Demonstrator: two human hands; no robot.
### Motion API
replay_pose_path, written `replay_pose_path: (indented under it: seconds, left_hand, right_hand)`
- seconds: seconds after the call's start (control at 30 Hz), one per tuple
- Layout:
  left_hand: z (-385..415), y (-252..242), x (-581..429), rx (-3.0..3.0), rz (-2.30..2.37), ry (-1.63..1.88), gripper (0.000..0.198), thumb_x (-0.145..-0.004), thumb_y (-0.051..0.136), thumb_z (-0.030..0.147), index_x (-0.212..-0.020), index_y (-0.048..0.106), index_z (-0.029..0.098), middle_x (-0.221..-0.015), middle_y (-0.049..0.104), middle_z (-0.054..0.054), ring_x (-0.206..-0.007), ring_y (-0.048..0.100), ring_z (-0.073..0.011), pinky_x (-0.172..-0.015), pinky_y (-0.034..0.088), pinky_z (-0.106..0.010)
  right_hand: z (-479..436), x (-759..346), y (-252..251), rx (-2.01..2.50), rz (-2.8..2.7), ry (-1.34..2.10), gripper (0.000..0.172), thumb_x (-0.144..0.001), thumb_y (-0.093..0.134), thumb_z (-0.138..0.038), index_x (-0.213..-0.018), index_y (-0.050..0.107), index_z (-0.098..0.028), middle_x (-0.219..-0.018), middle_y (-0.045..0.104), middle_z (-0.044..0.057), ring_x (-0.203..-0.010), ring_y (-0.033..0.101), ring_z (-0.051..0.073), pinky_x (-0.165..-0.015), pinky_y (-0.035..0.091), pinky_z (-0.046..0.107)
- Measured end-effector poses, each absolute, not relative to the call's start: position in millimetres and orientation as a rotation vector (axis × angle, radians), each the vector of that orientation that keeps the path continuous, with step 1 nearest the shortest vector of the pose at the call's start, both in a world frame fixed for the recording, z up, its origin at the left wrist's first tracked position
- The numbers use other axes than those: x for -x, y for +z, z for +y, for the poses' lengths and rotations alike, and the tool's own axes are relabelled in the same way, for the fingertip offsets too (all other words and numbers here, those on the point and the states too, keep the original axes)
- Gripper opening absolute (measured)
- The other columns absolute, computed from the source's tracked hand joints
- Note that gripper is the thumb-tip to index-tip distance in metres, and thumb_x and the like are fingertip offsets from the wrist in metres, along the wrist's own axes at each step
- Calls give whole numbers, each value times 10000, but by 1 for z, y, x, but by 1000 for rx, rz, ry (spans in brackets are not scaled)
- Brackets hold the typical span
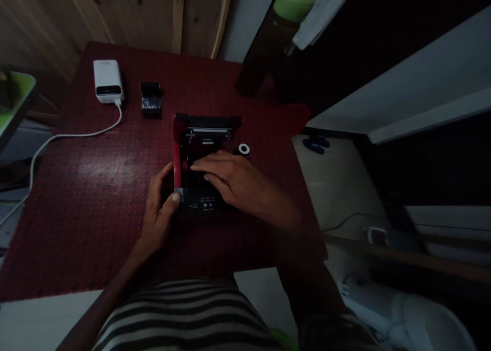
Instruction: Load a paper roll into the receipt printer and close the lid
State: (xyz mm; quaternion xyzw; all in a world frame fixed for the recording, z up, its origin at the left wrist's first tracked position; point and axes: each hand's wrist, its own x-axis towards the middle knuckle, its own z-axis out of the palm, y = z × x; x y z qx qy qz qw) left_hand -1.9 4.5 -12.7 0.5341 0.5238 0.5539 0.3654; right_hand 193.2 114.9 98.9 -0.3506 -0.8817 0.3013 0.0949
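Observation:
A small red and black label printer (203, 200) lies on the table in front of me with its lid (209, 122) raised at the far side. My left hand (159, 202) holds its near left corner, thumb on top and fingers along the red left side. Over the printer's uncovered compartment, my right hand (230, 177) points left. Its fingers are stretched out, with the thumb a little apart from the index fingertip. I see nothing between them, though the dim compartment is partly hidden beneath. A small black roll with a white ring end (243, 149) stands just beyond my right hand.
The red patterned table (95, 197) carries a white power bank (108, 80) with a white cable (76, 135) running off left. A black object with a shiny face (151, 100) lies beside it. At the back right stands a dark bottle with a green cap (293, 3).

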Motion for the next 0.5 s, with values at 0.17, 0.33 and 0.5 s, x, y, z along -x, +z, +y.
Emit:
replay_pose_path:
  seconds: [0.17, 0.33, 0.5]
  left_hand:
    - [6, -12, 3, -1376, 1388, 1416, 599, -1150, 591, 604, -1667, 632, 305, -1660, 663, -118, -1533, 629, -363, -1271, 515, -544]
    - [5, -11, 2, -1302, 1391, 1438, 606, -1107, 653, 619, -1631, 660, 314, -1647, 682, -111, -1531, 630, -363, -1278, 507, -554]
    - [9, 4, 3, -1166, 1419, 1386, 619, -1095, 661, 663, -1589, 681, 290, -1626, 694, -131, -1515, 640, -378, -1282, 503, -594]
  right_hand:
    - [109, -206, 100, 940, -2672, 945, 279, -1102, 622, -22, -1096, 856, -174, -1152, 867, 112, -1112, 766, 249, -1099, 575, 448]
    - [111, -206, 91, 925, -2630, 833, 272, -1115, 628, -46, -972, 806, -193, -1007, 822, 55, -970, 705, 219, -969, 572, 389]
    - [97, -207, 77, 905, -2419, 577, 272, -1158, 594, -117, -1018, 810, -205, -1043, 797, 78, -1018, 693, 238, -967, 601, 408]
